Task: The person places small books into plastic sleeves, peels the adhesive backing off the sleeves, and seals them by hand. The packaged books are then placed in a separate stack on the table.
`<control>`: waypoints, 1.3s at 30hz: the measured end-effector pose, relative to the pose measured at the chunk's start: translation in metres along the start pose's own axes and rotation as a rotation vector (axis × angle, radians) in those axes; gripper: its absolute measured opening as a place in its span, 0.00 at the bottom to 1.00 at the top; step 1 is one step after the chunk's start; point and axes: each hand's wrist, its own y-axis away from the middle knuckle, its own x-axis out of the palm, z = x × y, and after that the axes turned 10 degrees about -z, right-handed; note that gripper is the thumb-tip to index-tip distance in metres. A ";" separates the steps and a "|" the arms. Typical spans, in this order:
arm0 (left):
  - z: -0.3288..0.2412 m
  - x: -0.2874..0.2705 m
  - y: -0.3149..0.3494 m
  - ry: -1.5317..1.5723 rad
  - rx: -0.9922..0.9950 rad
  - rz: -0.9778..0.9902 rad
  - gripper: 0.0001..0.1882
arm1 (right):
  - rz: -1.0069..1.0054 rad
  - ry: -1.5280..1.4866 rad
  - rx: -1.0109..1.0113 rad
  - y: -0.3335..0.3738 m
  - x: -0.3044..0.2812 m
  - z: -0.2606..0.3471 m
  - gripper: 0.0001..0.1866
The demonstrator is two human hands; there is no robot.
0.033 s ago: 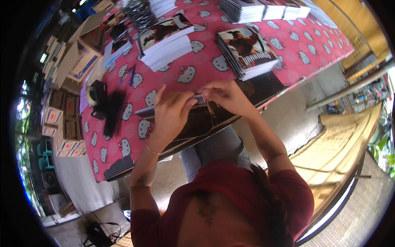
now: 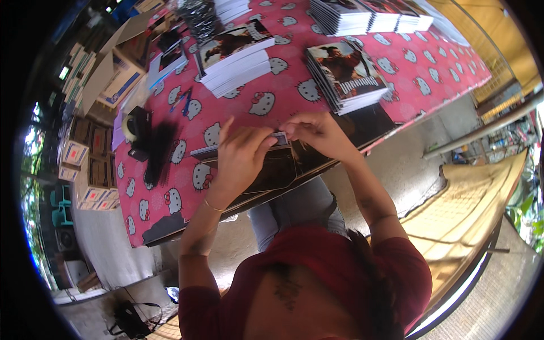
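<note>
Close to the table's near edge, my left hand is closed round a thin notebook, seen nearly edge-on. A row of small marks runs along its pale edge. Thumb and fingers of my right hand are pinched together at the notebook's right end; what lies between them is too small to make out. Beneath both hands is a dark, glossy panel at the table edge. Just beyond my right hand stands a stack of notebooks with picture covers and black-edged spines.
The table has a pink cartoon-cat cover. Left of my hands lie a tape dispenser, a blurred bundle of black strands and scissors. Farther off are a fanned notebook pile, more stacks and cardboard boxes.
The whole view has shifted slightly, so the table's things sit a little lower and farther right. My hands keep nearly the same hold at the notebook.
</note>
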 end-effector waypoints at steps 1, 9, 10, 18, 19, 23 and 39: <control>0.000 0.001 0.001 0.006 0.001 -0.007 0.07 | 0.033 -0.024 0.071 -0.001 -0.004 0.000 0.07; -0.001 0.002 0.004 0.013 -0.010 -0.034 0.07 | 0.285 0.231 -0.056 -0.031 -0.011 0.012 0.05; -0.002 0.003 0.005 0.019 -0.016 -0.040 0.07 | 0.281 0.273 -0.107 -0.031 -0.010 0.010 0.05; -0.001 -0.001 0.006 -0.016 -0.012 -0.008 0.08 | 0.223 0.266 -0.189 -0.024 -0.007 0.022 0.06; 0.001 -0.002 0.005 -0.029 -0.007 0.012 0.08 | 0.232 0.287 -0.197 -0.025 -0.007 0.024 0.06; 0.002 -0.005 0.003 -0.028 -0.022 0.055 0.08 | 0.288 0.305 -0.238 -0.032 -0.008 0.024 0.06; -0.056 -0.099 -0.045 0.435 -0.002 -0.376 0.16 | -0.209 0.347 -0.525 0.046 0.045 0.100 0.39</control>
